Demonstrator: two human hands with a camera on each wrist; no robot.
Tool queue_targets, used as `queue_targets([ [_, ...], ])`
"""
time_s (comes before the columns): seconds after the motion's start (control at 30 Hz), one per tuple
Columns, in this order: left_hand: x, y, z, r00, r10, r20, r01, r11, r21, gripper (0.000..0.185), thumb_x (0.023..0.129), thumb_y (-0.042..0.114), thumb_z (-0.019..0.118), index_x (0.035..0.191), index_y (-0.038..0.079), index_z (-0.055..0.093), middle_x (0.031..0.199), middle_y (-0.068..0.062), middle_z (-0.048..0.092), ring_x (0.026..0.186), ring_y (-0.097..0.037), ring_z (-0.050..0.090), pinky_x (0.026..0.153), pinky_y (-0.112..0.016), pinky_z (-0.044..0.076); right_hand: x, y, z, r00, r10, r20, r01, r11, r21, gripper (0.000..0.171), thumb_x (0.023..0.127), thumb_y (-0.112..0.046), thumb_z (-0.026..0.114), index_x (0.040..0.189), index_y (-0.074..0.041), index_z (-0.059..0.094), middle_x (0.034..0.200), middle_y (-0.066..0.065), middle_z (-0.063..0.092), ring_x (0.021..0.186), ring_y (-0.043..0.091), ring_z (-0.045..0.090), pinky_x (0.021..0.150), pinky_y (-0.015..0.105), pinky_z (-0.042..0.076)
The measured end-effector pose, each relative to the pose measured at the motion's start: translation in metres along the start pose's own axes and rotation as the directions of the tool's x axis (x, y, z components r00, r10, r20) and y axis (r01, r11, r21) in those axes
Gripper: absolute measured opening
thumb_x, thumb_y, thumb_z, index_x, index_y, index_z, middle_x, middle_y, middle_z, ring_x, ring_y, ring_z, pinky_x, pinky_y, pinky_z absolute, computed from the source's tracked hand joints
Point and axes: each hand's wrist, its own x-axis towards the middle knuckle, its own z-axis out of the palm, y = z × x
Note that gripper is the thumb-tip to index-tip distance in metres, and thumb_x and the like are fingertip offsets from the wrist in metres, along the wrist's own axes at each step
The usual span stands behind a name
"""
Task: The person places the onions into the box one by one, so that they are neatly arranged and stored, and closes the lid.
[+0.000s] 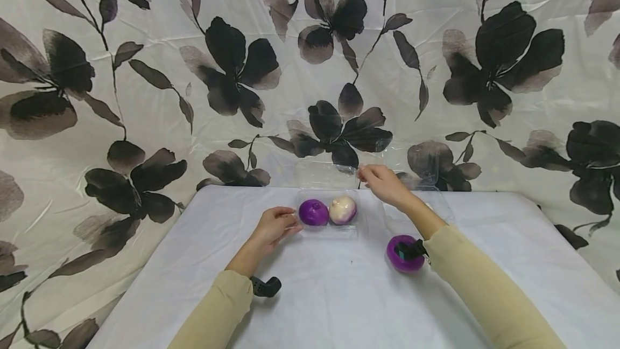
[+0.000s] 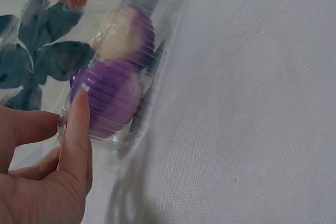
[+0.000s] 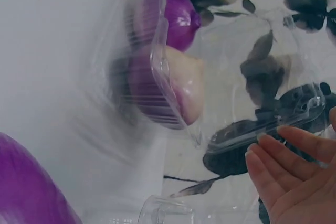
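Note:
A clear plastic clamshell tray (image 1: 329,232) sits at the far middle of the white table (image 1: 315,300). It holds a purple onion (image 1: 313,212) on the left and a pale white-purple onion (image 1: 343,209) on the right. My left hand (image 1: 293,225) pinches the tray's left end, index finger on the rim (image 2: 83,95) beside the purple onion (image 2: 113,100). My right hand (image 1: 363,172) holds the raised clear lid (image 1: 319,174) by its edge; in the right wrist view the fingertips (image 3: 265,148) touch the lid's rim (image 3: 262,129). A loose purple onion (image 1: 402,260) lies by my right forearm.
More clear plastic packaging (image 1: 431,168) stands right of the tray, behind my right wrist. A floral curtain (image 1: 232,63) hangs right behind the table's far edge. The white cloth in front of the tray is bare.

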Motion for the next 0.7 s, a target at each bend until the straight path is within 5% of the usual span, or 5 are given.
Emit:
queue_targets([
  [0.23,0.001,0.000,0.000,1.000,0.006,0.003,-0.006,1.000,-0.012,0.039,0.100,-0.006,0.055,0.138,-0.011,0.049,0.116,-0.022,0.057,0.105,-0.028,0.064,0.090,-0.033,0.064,-0.013,-0.001,0.002,0.999,-0.043,-0.026,0.040,0.995,-0.094,0.036,0.109,-0.026,0.049,0.119,0.002,0.070,0.111,0.018,0.071,0.104,0.034,0.069,0.091,0.049,0.060],
  [0.5,0.000,-0.001,0.000,1.000,0.011,0.001,-0.011,1.000,-0.010,0.038,0.101,-0.004,0.056,0.138,-0.012,0.050,0.117,-0.022,0.057,0.103,-0.027,0.064,0.088,-0.032,0.064,-0.029,0.003,0.014,1.000,-0.017,-0.020,0.014,0.994,-0.111,0.027,0.103,-0.021,0.060,0.116,0.001,0.071,0.116,0.016,0.072,0.116,0.037,0.065,0.098,0.053,0.058],
  [0.7,0.001,-0.002,0.001,1.000,0.010,0.000,-0.010,1.000,-0.011,0.039,0.102,-0.003,0.054,0.139,-0.012,0.049,0.122,-0.024,0.055,0.106,-0.027,0.060,0.089,-0.032,0.064,-0.039,0.008,0.023,1.000,0.022,-0.019,-0.024,0.995,-0.095,0.041,0.099,-0.016,0.065,0.133,0.005,0.058,0.133,0.024,0.061,0.118,0.039,0.065,0.093,0.047,0.063],
])
